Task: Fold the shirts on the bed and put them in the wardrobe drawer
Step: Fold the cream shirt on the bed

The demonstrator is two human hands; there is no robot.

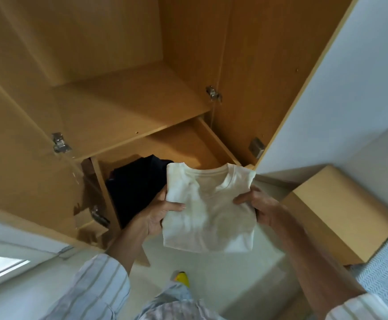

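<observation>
A folded white shirt [209,209] hangs in front of me, its collar pointing toward the wardrobe. My left hand [158,211] grips its left edge, thumb on top. My right hand [257,204] grips the right edge the same way. The shirt is held over the front of the pulled-out wooden drawer [183,144] of the wardrobe. A folded dark shirt [137,185] lies in the left half of the drawer. The drawer's front edge is hidden behind the white shirt and my hands.
The wardrobe doors stand open on both sides, the left door [15,135] and the right door [269,77]. A wooden shelf [123,105] sits above the drawer. A bed frame corner [340,204] and patterned bedding [382,280] lie at the right. My foot [181,279] stands on the pale floor.
</observation>
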